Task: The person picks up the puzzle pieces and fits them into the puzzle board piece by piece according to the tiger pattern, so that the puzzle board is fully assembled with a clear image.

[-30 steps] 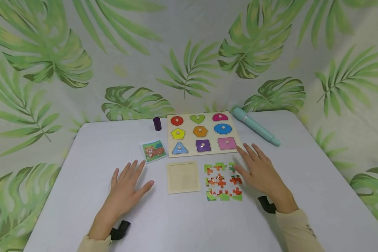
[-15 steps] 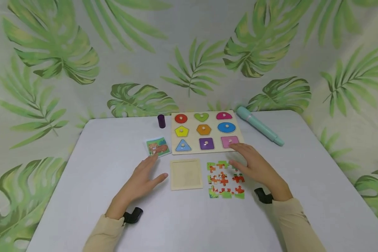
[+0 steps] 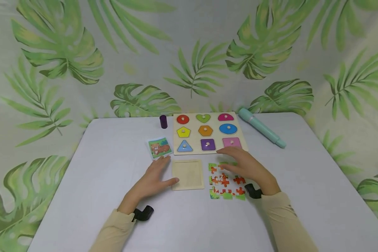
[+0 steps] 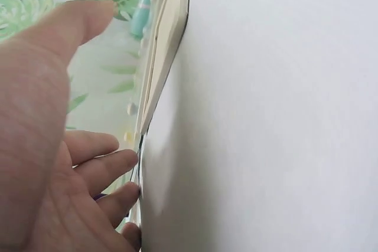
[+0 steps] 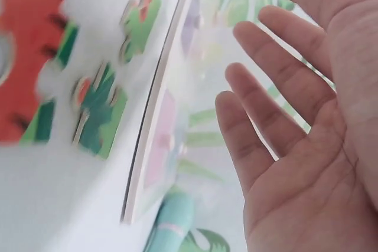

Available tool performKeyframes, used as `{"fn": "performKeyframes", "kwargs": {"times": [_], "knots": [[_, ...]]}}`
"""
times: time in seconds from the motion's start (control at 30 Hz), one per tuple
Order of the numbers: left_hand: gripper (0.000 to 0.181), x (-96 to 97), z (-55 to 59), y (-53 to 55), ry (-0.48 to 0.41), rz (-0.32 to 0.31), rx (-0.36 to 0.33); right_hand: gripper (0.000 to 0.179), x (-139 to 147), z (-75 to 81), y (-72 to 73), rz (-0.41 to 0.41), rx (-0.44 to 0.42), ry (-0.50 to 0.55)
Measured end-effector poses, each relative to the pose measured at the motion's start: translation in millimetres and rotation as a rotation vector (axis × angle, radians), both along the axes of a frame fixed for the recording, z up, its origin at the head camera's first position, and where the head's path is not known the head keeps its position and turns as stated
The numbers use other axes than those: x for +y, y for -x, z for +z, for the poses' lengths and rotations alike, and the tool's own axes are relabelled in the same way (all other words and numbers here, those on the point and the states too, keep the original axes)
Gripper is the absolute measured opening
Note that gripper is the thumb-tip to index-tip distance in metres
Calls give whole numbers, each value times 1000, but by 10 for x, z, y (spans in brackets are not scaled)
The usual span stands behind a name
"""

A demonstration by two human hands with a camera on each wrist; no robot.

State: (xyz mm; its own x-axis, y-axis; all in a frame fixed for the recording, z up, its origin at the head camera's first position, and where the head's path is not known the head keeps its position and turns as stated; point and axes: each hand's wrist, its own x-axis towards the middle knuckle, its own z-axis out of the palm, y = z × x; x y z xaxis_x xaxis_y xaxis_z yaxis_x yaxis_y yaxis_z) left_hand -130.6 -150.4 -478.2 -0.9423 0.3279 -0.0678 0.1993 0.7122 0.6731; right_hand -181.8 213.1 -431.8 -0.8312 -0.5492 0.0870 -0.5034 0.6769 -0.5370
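Left hand (image 3: 152, 182) and right hand (image 3: 247, 166) shifted inward from bench (image 3: 189, 224) side edges; jigsaw pieces (image 3: 224, 180) within my reach, fingers (image 3: 232, 151) released.

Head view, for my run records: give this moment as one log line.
left hand: holds nothing, near wooden tray; right hand: holds nothing, near puzzle pieces; pieces: outside tray

Peg puzzle board (image 3: 216, 134) at the middle of the tabletop's (image 3: 189, 224) back edge, small cylinder (image 3: 163, 121) to its left, pen-shaped stick (image 3: 262, 128) toward the back right corner, picture card (image 3: 160, 147) before the cylinder, puzzle tray (image 3: 188, 175) before the board, jigsaw pieces (image 3: 224, 179) right of the tray.
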Motion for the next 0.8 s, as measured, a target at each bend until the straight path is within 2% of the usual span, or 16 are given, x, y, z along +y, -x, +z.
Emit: {"fn": "performKeyframes", "kwargs": {"times": [0.3,0.57,0.8], "knots": [[101,9,-126,27,57,-78,87,54,-214,-13,67,5,-36,-22],[111,-3,-116,-8,118,-133,145,46,-239,-112,71,26,-111,-63],[111,-28,-142,-31,137,-144,197,45,-255,-125,96,40,-101,-119]]}}
